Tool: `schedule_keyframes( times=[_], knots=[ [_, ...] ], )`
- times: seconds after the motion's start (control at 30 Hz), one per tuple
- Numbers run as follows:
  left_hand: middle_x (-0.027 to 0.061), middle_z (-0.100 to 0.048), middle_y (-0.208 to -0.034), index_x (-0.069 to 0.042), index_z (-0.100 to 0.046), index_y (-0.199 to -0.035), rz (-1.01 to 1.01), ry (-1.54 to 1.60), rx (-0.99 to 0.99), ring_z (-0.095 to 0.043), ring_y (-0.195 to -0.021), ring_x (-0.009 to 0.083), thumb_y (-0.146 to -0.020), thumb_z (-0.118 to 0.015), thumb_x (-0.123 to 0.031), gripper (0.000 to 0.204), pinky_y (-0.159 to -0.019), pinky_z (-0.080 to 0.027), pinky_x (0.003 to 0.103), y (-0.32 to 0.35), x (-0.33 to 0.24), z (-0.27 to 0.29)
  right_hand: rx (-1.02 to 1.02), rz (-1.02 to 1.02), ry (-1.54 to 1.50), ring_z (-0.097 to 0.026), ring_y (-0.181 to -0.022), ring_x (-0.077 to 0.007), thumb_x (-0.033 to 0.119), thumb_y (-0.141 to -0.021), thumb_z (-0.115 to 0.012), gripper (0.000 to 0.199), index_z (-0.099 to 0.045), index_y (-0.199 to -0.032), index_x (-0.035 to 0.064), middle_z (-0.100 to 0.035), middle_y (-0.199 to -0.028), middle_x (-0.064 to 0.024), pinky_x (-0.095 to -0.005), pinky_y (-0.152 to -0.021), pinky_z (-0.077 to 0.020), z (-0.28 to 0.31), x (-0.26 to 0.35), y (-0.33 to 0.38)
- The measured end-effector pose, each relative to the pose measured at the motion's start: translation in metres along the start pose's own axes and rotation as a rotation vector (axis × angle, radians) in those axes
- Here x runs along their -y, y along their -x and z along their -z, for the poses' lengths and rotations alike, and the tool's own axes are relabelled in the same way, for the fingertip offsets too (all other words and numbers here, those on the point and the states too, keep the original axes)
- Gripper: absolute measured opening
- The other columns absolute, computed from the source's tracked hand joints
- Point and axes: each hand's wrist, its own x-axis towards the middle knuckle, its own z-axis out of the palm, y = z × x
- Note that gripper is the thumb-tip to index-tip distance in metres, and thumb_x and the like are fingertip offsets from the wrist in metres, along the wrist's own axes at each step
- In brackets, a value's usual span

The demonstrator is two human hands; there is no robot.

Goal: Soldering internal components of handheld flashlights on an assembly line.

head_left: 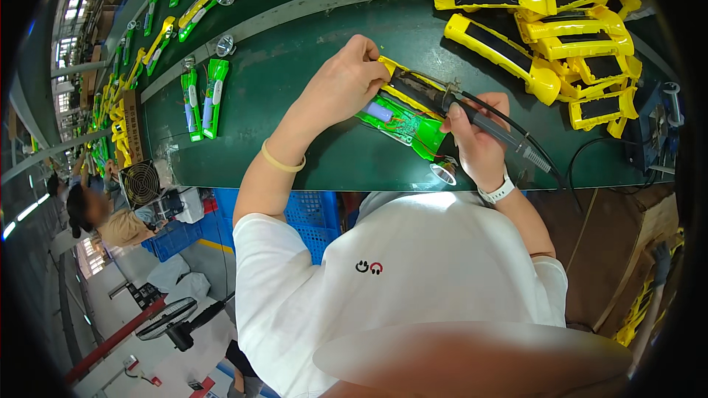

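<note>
On the green bench in front of me lies a green flashlight housing half (426, 136), with a blue battery cell (379, 111), a circuit board and thin wires inside. A round silver reflector (443, 172) sits at its near end. Just beyond it is a yellow housing half (398, 88) with a dark inner side. My left hand (355, 77) is closed in a pinch on the far left end of this yellow half. In my right hand (478, 140) is a soldering iron with a grey handle (501, 131), slanting across the housings. Its tip is hard to make out.
Yellow housing halves with black panels (582, 37) are heaped at the right. Green housings with reflectors (214, 96) lie at the left, and more sit beyond a metal rail (295, 9). A black cable (579, 155) runs toward a blue unit (656, 133). Another person (110, 214) works far left.
</note>
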Motion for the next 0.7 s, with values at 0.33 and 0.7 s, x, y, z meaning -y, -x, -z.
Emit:
schedule_keyframes(
  times=[0.33,0.7],
  knots=[
    [0.0107,-0.049,-0.085,-0.002,-0.062,-0.07,-0.125,-0.072,0.135,-0.053,-0.077,0.0251,-0.071,-0.062,-0.003,0.001,-0.067,-0.047,0.032,-0.01,0.003,0.004,0.1,0.012,0.093,-0.058,-0.063,-0.009,0.0,-0.083,-0.059,0.026,-0.036,-0.094,0.0025,-0.053,-0.08,-0.0061,-0.02,-0.056,-0.0488,0.008,-0.009,-0.001],
    [0.0092,-0.049,-0.088,-0.003,-0.061,-0.069,-0.201,-0.092,0.274,-0.053,-0.079,0.0235,-0.07,-0.062,-0.003,0.001,-0.068,-0.046,0.031,-0.016,0.005,0.009,0.053,-0.035,0.014,-0.046,-0.055,-0.0009,0.006,-0.081,-0.065,0.025,-0.04,-0.086,0.0031,-0.051,-0.069,-0.0007,-0.0165,-0.045,-0.0348,0.001,-0.004,-0.004]
  ],
)
